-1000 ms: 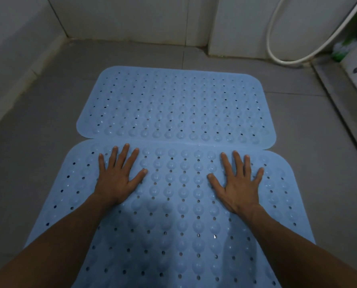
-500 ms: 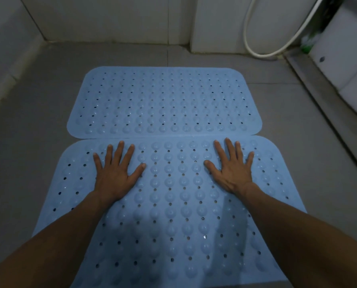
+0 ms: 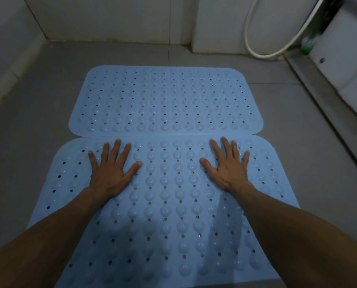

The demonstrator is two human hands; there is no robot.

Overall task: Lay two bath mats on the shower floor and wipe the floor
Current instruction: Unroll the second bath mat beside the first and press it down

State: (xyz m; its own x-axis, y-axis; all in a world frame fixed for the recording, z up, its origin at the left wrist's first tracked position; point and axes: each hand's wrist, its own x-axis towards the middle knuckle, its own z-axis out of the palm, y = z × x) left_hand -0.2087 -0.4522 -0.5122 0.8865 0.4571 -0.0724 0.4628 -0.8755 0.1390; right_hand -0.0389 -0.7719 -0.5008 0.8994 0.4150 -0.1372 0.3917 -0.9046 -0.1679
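Note:
Two light blue rubber bath mats with bumps and holes lie flat on the grey tiled shower floor (image 3: 38, 104). The far mat (image 3: 165, 100) sits toward the back wall. The near mat (image 3: 165, 204) lies in front of it, and their long edges meet. My left hand (image 3: 111, 171) presses flat on the near mat's far left part, fingers spread. My right hand (image 3: 227, 167) presses flat on its far right part, fingers spread too. Neither hand holds anything.
White tiled walls (image 3: 111, 17) close the back and left. A white hose (image 3: 254, 44) loops down at the back right. A raised ledge (image 3: 319, 96) runs along the right side, next to a white fixture (image 3: 350, 59) and a green object (image 3: 307, 47).
Both hands have slid a little farther forward on the near mat, toward the seam with the far mat. My view has shifted slightly left.

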